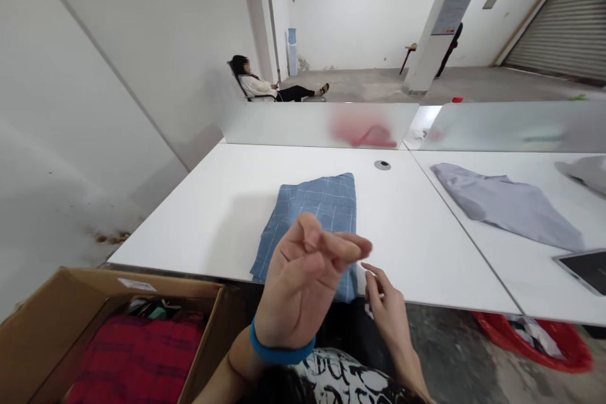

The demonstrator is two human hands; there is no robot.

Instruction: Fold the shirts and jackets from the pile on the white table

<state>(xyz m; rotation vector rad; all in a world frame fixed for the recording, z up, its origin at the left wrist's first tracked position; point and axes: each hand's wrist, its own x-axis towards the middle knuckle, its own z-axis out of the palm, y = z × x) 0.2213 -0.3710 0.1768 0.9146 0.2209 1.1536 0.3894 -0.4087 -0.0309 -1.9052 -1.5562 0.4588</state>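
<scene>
A folded blue checked cloth point(316, 209) lies on the white table point(227, 214) right in front of me. My left hand point(303, 281), with a blue band on the wrist, is raised above the near end of the cloth, palm towards me, its fingers curled loosely together with nothing seen in them. My right hand point(386, 306) rests at the table's front edge just right of the cloth, fingers loosely bent and slightly apart, holding nothing.
A cardboard box point(57, 309) with red checked fabric point(135, 360) stands at lower left. A grey garment point(506, 205) and a dark tablet point(587, 268) lie on the adjoining table. A red basket point(544, 341) sits under it. A person sits in a chair point(258, 85) far back.
</scene>
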